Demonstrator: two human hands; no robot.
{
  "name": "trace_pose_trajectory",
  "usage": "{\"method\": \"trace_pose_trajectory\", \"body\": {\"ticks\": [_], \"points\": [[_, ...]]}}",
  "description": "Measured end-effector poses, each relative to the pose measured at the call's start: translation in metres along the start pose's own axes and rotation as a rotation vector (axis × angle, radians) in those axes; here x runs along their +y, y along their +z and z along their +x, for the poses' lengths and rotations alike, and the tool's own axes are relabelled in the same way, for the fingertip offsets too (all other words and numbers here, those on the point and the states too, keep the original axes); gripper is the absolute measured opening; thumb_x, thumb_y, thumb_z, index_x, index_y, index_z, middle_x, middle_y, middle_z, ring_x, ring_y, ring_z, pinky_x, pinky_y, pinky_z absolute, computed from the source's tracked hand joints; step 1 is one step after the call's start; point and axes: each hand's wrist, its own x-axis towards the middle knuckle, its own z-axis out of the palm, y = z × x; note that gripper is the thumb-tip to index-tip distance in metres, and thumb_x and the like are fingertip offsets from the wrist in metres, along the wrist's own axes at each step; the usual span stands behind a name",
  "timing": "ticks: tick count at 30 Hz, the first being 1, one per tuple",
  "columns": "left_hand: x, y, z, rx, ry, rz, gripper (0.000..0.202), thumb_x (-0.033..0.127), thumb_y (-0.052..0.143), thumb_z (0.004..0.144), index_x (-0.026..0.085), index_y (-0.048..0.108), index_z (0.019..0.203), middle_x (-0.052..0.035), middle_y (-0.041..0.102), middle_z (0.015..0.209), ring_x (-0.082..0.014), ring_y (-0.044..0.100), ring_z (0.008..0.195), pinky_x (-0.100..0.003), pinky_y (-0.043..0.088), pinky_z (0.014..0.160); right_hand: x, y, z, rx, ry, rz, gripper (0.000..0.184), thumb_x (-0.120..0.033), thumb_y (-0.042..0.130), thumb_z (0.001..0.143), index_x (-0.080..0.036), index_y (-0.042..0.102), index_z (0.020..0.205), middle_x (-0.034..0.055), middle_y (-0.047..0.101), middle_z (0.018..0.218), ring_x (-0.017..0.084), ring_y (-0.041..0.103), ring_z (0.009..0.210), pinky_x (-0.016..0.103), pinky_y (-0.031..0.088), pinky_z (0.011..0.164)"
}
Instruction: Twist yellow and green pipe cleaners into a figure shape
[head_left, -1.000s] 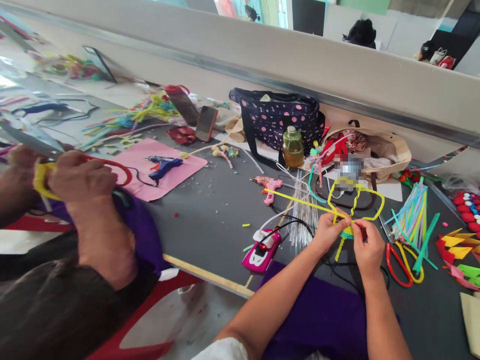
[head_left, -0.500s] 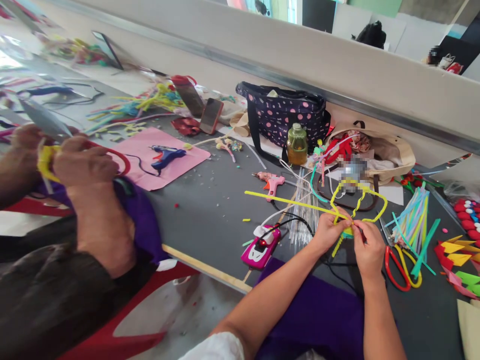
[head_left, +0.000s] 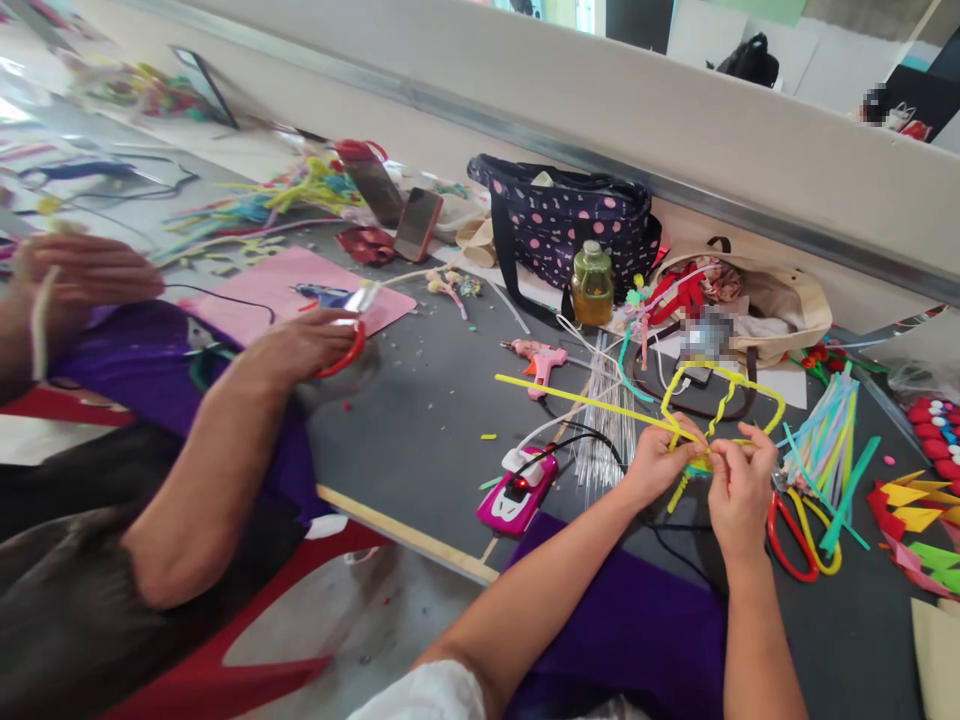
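Observation:
Both hands meet over the dark table around a yellow pipe cleaner [head_left: 577, 400], bent into open loops above the fingers. One straight length of it juts out to the left, and a short twisted tail hangs below. My left hand [head_left: 664, 460] pinches it from the left side. Close beside, my right hand [head_left: 739, 480] pinches at the same joint, its fingertips almost touching those of the left. A bit of green shows under the fingers; what it is I cannot make out. Red-and-yellow-handled scissors [head_left: 795, 535] lie right of my right wrist.
A co-worker's hand [head_left: 300, 350] at left holds red-handled scissors. A pink glue gun [head_left: 544, 362], a magenta power strip [head_left: 517, 495] and thin wires [head_left: 600, 440] lie left of my hands. Pastel pipe cleaners [head_left: 825, 430] lie right. A bottle [head_left: 592, 285] and dotted bag [head_left: 577, 215] stand behind.
The co-worker's hand with the scissors has moved right, away from their other hand, toward the pink sheet. My hands stay at the same joint; my right fingers have lifted slightly.

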Motion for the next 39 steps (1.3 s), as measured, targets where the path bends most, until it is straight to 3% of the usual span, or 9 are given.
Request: {"method": "trace_pose_trajectory", "body": {"ticks": [5, 9, 12, 16, 19, 23, 31, 39], "points": [[-0.002, 0.002, 0.0, 0.008, -0.056, -0.054, 0.025, 0.041, 0.072, 0.075, 0.017, 0.073, 0.071, -0.0059, 0.062, 0.074, -0.0178, 0.057, 0.074, -0.028, 0.046, 0.071, 0.004, 0.0, 0.0, -0.045, 0.0, 0.034, 0.018, -0.025, 0.047, 0.093, -0.02, 0.064, 0.088, 0.0106, 0.046, 0.113, 0.017, 0.055, 0.079, 0.036, 0.049, 0.073], [-0.004, 0.002, 0.002, 0.081, -0.204, -0.232, 0.028, 0.042, 0.078, 0.068, 0.015, 0.072, 0.069, -0.0045, 0.061, 0.075, -0.0143, 0.055, 0.07, -0.024, 0.043, 0.064, 0.007, 0.002, 0.001, 0.104, 0.045, 0.11, 0.017, -0.029, 0.049, 0.093, -0.021, 0.064, 0.089, 0.0111, 0.049, 0.112, 0.016, 0.056, 0.079, 0.035, 0.049, 0.072], [-0.004, 0.001, 0.003, 0.165, -0.299, -0.313, 0.03, 0.042, 0.081, 0.063, 0.014, 0.071, 0.068, -0.0034, 0.062, 0.071, -0.0117, 0.053, 0.064, -0.023, 0.04, 0.06, 0.011, 0.006, 0.0, 0.222, 0.215, 0.258, 0.018, -0.035, 0.054, 0.09, -0.019, 0.061, 0.089, 0.0101, 0.056, 0.099, 0.017, 0.056, 0.078, 0.031, 0.048, 0.067], [-0.005, 0.001, 0.003, 0.198, -0.387, -0.359, 0.031, 0.041, 0.083, 0.06, 0.014, 0.073, 0.072, -0.0031, 0.065, 0.067, -0.0117, 0.055, 0.061, -0.024, 0.04, 0.06, 0.011, 0.014, -0.001, 0.012, 0.562, 0.619, 0.03, -0.045, 0.058, 0.085, -0.018, 0.059, 0.098, 0.0016, 0.057, 0.077, 0.013, 0.052, 0.06, 0.024, 0.042, 0.051], [-0.005, 0.001, 0.003, 0.202, -0.41, -0.377, 0.03, 0.038, 0.083, 0.06, 0.014, 0.073, 0.073, -0.0033, 0.066, 0.067, -0.0123, 0.056, 0.061, -0.024, 0.041, 0.061, 0.007, 0.019, -0.002, -0.057, 0.712, 0.833, 0.034, -0.047, 0.064, 0.08, -0.018, 0.058, 0.097, -0.0024, 0.054, 0.072, 0.009, 0.045, 0.051, 0.02, 0.035, 0.043], [-0.004, 0.003, 0.004, 0.185, -0.413, -0.338, 0.025, 0.034, 0.081, 0.061, 0.013, 0.072, 0.07, -0.0021, 0.065, 0.062, -0.0109, 0.055, 0.057, -0.023, 0.041, 0.06, 0.004, 0.023, -0.001, 0.039, 0.709, 0.931, 0.029, -0.042, 0.069, 0.077, -0.019, 0.056, 0.089, -0.0044, 0.052, 0.072, 0.006, 0.04, 0.048, 0.019, 0.034, 0.041], [-0.004, 0.003, 0.004, 0.158, -0.446, -0.353, 0.025, 0.033, 0.081, 0.06, 0.011, 0.073, 0.07, -0.0038, 0.067, 0.062, -0.0117, 0.058, 0.058, -0.023, 0.044, 0.062, 0.003, 0.024, -0.004, 0.136, 0.656, 0.87, 0.025, -0.039, 0.069, 0.079, -0.019, 0.056, 0.084, -0.0051, 0.051, 0.07, 0.006, 0.046, 0.049, 0.02, 0.041, 0.045], [-0.004, 0.0, 0.005, 0.145, -0.504, -0.464, 0.03, 0.034, 0.082, 0.058, 0.009, 0.07, 0.07, -0.0054, 0.068, 0.06, -0.0151, 0.062, 0.056, -0.026, 0.047, 0.062, 0.001, 0.013, 0.003, -0.019, 0.766, 1.187, 0.021, -0.035, 0.069, 0.076, -0.02, 0.062, 0.088, -0.0006, 0.062, 0.078, 0.007, 0.049, 0.053, 0.02, 0.042, 0.045]]}}
